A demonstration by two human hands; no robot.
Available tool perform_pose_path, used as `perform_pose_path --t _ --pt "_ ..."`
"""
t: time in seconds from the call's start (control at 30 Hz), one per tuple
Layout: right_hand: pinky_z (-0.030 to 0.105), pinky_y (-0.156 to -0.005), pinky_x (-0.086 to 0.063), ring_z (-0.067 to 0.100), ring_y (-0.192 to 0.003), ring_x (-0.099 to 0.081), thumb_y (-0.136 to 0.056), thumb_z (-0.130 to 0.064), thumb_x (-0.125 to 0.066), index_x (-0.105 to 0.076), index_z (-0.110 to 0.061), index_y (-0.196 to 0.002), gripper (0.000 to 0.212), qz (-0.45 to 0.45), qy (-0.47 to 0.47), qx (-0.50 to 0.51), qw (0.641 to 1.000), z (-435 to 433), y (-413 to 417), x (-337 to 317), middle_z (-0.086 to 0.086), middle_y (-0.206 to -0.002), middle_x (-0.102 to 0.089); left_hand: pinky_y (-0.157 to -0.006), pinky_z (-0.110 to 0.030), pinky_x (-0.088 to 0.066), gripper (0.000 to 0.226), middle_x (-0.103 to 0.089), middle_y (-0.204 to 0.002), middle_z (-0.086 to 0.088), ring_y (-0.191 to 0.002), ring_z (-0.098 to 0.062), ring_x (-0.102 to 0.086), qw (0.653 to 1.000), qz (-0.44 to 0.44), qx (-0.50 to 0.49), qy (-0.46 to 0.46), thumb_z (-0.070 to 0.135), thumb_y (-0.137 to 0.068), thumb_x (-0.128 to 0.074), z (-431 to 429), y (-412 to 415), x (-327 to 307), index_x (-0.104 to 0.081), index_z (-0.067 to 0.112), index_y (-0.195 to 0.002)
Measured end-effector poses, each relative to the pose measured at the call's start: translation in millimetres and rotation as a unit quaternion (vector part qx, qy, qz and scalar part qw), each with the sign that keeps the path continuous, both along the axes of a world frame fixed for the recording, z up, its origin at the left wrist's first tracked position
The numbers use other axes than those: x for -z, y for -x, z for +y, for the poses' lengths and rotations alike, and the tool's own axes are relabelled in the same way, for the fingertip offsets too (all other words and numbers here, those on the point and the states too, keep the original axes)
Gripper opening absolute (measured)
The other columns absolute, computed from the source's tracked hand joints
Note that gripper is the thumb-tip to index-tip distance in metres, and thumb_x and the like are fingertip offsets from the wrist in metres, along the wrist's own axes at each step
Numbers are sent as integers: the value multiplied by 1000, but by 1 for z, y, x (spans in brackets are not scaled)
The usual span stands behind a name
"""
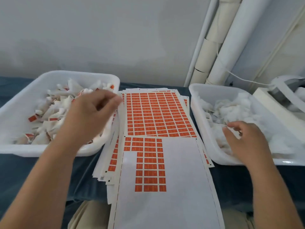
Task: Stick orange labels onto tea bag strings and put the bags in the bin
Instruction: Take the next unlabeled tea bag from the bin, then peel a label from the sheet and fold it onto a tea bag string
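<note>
Hovering left hand point(92, 116) over white plastic bin point(24, 150) of orange-labelled tea bags point(54, 103) (fingers point(107, 100) blurred, grip impossible to tell); pinching thin white string point(226, 126) with right hand point(245, 139).

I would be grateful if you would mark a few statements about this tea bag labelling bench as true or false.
1. The left bin holds tea bags with orange labels. True.
2. The right hand rests on the label sheets. False: it is in the right bin, pinching at the white tea bags.
3. The label sheets lie between the two bins. True.
4. The top sheet has every label in place. False: much of its near part is bare backing.
5. The left hand is above the right bin. False: it is above the left bin.
</note>
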State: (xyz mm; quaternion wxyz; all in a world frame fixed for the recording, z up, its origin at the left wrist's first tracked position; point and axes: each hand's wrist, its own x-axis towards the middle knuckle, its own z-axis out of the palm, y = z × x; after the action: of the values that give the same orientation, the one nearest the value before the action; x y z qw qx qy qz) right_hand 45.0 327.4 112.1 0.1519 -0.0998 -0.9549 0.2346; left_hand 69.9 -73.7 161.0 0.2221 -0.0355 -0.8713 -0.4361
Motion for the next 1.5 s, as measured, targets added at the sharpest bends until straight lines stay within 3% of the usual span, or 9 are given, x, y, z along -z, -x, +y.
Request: perform_pose_path --t 0.1,0.2,0.37,0.5,0.73,0.83,1.1,1.3,1.5 --pt "46 -100 -49 25 -113 -62 -97 -46 -66 -56 -24 -143 52 -184 -20 6 983 24 23 0 -2 -128 -63 -50 -14 -52 28 -71 -76 19 -61 -3 -67 994 -61 89 -8 60 -92 -52 35 -20 15 -70 39 -91" --pt "37 -92 -45 20 -116 -61 -95 -48 -64 -49 -33 -148 57 -281 -74 -48 956 19 33 5 -7 -130 -64 -52 -14 -51 34 -72 -75 14 -63 -7 -65 986 -104 129 -23 63 -89 -52 58 -27 40 -74 37 -90" --pt "42 -95 -51 25 -110 -64 -94 -48 -68 -56 -30 -143 53 -270 -91 -21 958 8 56 8 3 -132 -66 -58 -12 -52 30 -70 -76 16 -73 -7 -67 972 -176 153 -27 59 -93 -56 87 -34 80 -73 36 -85" --pt "41 -89 -54 24 -101 -65 -93 -29 -72 -70 -32 -119 26 -266 -86 -17 960 5 68 15 1 -123 -69 -55 -8 -45 25 -67 -69 18 -65 -2 -64 966 -194 168 -34 48 -100 -62 97 -39 97 -71 42 -77" --pt "32 -78 -46 14 -81 -62 -96 -32 -71 -76 -29 -110 15 -119 -45 -33 991 22 58 22 -9 -112 -72 -58 -8 -48 20 -70 -75 18 -73 -2 -66 964 -206 163 -46 51 -99 -62 97 -41 109 -71 48 -82" --pt "32 -73 -43 11 -90 -63 -91 -35 -75 -68 -31 -91 9 -85 11 -34 996 27 45 14 -15 -100 -68 -63 -6 -51 12 -71 -80 20 -82 -2 -68 962 -213 167 -46 52 -100 -61 97 -41 112 -68 57 -91" --pt "30 -65 -45 2 -65 -63 -82 -49 -78 -63 -35 -87 21 52 206 -71 975 0 -12 -20 -16 -78 -70 -65 -2 -49 9 -68 -95 33 -93 8 -66 960 -203 173 -80 62 -90 -60 113 -43 107 -67 59 -95" --pt "28 -64 -56 6 -76 -76 -74 -63 -73 -65 -40 -96 33 -37 295 -172 939 -64 -55 -18 -11 -88 -79 -89 -10 -51 87 -51 -142 42 -125 8 -57 952 -183 190 -157 91 -68 -66 134 -43 89 -41 60 -146" --pt "33 -78 -63 13 -86 -77 -92 -52 -72 -70 -35 -101 19 -144 349 -216 901 -108 -77 21 -5 -92 -80 -78 -20 -59 29 -73 -117 30 -109 2 -69 919 -202 192 -279 67 -90 -59 125 -49 85 -78 52 -105"
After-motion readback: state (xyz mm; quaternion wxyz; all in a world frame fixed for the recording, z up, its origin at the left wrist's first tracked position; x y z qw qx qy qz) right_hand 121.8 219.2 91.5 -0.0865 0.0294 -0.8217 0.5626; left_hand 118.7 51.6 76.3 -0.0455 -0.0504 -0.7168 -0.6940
